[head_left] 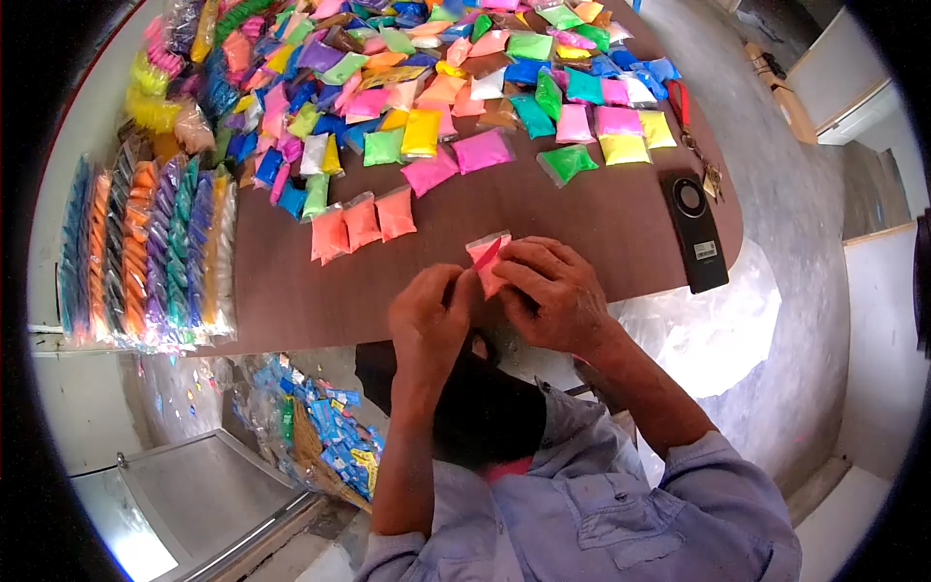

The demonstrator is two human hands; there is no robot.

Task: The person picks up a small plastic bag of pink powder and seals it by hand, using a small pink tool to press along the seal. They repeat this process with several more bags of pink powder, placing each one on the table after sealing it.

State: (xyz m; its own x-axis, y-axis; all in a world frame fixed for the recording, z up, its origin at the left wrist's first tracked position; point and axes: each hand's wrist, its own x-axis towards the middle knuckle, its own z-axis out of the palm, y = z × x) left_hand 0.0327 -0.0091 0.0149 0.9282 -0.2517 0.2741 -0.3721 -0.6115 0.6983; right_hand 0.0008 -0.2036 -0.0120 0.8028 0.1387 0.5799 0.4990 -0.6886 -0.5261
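Observation:
A small clear packet with pink-coral filling point(485, 254) is held upright just above the near part of the table. My right hand point(555, 291) grips its right side between thumb and fingers. My left hand point(427, 308) is closed in a pinch against the packet's lower left edge; whatever sits inside that pinch is hidden. Beyond my hands, three coral packets point(362, 222) lie side by side in a short row. A big spread of similar packets in many colours point(388, 97) covers the far part of the table.
Twisted coloured bundles in clear wrap point(150, 247) stand at the table's left. A black device with a round dial point(695, 233) lies near the right edge, beside keys on a red strap point(684, 116). Below the brown table point(291, 301) is a bag of blue packets point(335, 436).

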